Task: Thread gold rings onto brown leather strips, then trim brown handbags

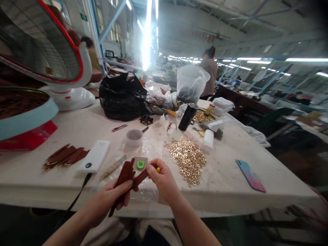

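I'm clasping brown strips [125, 173] in left grip [120, 194], above front of desk [220, 181]. My right grip [160, 176] pinching end of one strip [140, 177], yellow knob [158, 169] showing there too. Green disc [140, 165] lying just beyond strips. Gold-coloured rings [188, 159] sitting heaped to right, phone [250, 175] lying farther right.

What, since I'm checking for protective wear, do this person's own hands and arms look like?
The left hand and right hand are both bare, without gloves. The forearms are uncovered as far as the picture's lower edge, with no sleeves in view. No watch or bracelet shows on either wrist.
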Demonstrator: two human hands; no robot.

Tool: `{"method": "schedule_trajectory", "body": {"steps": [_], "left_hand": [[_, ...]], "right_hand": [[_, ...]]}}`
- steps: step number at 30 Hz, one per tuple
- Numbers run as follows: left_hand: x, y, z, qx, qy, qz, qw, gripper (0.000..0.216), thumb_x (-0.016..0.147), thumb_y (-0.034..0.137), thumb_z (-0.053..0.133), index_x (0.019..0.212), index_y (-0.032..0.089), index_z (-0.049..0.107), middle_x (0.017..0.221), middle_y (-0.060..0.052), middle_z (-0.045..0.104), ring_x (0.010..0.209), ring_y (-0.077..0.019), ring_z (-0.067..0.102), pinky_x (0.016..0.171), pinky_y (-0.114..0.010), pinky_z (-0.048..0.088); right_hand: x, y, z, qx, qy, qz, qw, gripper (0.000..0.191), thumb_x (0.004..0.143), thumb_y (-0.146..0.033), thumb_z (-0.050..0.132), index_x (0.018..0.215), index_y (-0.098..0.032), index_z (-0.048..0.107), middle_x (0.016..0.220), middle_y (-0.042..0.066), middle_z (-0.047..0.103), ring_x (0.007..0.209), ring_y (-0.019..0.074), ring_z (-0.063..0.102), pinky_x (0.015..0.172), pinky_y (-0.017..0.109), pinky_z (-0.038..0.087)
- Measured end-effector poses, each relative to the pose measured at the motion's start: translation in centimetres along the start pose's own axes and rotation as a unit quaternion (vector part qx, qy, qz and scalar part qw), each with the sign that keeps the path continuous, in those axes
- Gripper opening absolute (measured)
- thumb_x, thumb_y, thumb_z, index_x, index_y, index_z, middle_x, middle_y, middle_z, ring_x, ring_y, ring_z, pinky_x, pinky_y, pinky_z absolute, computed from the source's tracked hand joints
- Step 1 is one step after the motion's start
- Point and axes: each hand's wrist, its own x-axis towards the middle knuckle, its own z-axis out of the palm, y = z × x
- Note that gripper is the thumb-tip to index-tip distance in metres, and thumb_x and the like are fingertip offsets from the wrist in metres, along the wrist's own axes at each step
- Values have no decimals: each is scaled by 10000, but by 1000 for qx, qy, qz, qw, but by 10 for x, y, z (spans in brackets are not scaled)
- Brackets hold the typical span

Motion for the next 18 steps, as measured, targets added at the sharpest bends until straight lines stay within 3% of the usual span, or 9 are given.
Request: {"method": "schedule_trajectory", "body": {"steps": [2,4,8,11,13,15,18], "left_hand": [[7,1,1,30,82,49,995,421,720,511,597,926,148,655,582,2,581,460,-97,420,421,-193,304],[13,3,5,74,121,106,984,400,689,472,639,953,173,657,737,-29,654,577,-137,526,516,-213,400],[22,4,21,220,94,187,953,248,670,339,663,878,205,680,828,-46,690,780,-225,601,709,-278,445],[31,-3,26,219,100,176,955,226,681,339,628,855,204,678,738,-38,682,648,-203,584,611,-273,442],[37,-8,24,138,80,131,979,301,668,386,632,898,193,660,693,-31,673,530,-170,537,510,-258,425],[40,-11,22,54,66,81,993,344,639,408,658,900,185,649,661,-25,666,460,-141,491,449,-243,400],[41,-8,25,-19,74,35,996,360,615,417,697,881,180,646,700,-31,677,483,-115,491,450,-210,386]], "right_hand": [[3,2,-10,-6,30,10,999,178,736,-357,538,693,-191,489,530,-76,418,474,77,329,471,221,279],[5,5,-13,-21,41,9,999,172,726,-348,546,688,-190,491,534,-76,414,480,77,329,471,220,278],[1,15,-5,7,19,-16,1000,181,724,-354,568,713,-188,497,592,-55,471,537,93,416,527,233,346],[-7,22,-12,20,-31,-28,999,263,746,-410,590,873,-187,532,661,-39,512,574,103,471,558,243,377],[-10,26,-29,-88,-36,-19,995,297,764,-427,594,939,-191,554,682,-29,539,600,115,500,570,247,381],[-7,31,-55,-277,-1,-6,961,223,807,-373,562,937,-193,583,750,0,601,678,135,547,619,255,398],[10,40,-94,-535,67,24,842,175,865,-230,458,963,-193,598,957,45,651,872,158,587,744,257,411]]}}
